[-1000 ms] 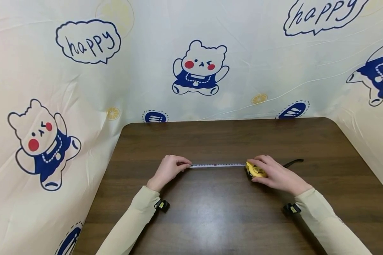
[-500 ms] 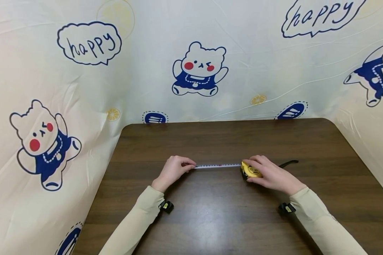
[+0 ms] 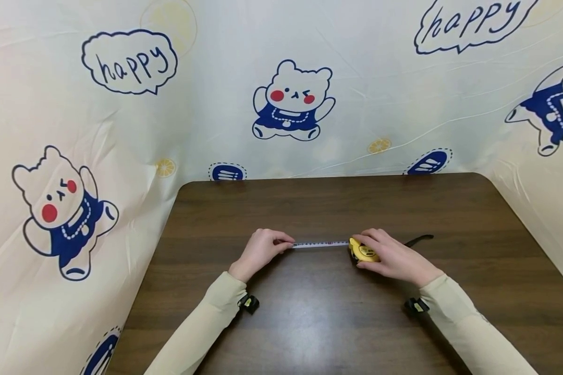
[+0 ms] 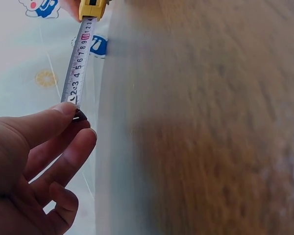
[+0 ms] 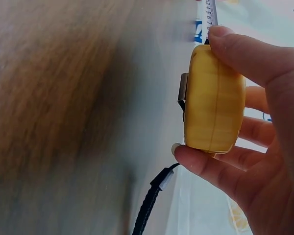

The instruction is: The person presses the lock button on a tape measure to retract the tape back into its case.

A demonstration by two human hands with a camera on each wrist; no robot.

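Note:
A yellow tape measure (image 3: 364, 251) is gripped in my right hand (image 3: 391, 258), its thumb and fingers around the case. In the right wrist view the yellow case (image 5: 214, 100) shows a metal clip (image 5: 183, 88) on its side and a black wrist strap (image 5: 149, 200) hanging from it. A short length of white blade (image 3: 321, 244) runs out to the left. My left hand (image 3: 262, 251) pinches the end of that blade between thumb and fingertips. The left wrist view shows the blade's printed numbers (image 4: 78, 63) and the dark end hook (image 4: 80, 115) at the fingertips.
Beneath both hands is a brown wooden table (image 3: 305, 312) with rounded far corners. A pale cloth (image 3: 206, 94) printed with bears and "happy" bubbles hangs behind and beside it. Small black cameras (image 3: 248, 303) are strapped at both wrists.
My hands have come closer together, the left moving right and the right moving left with the tape measure. The stretch of blade between them has become shorter.

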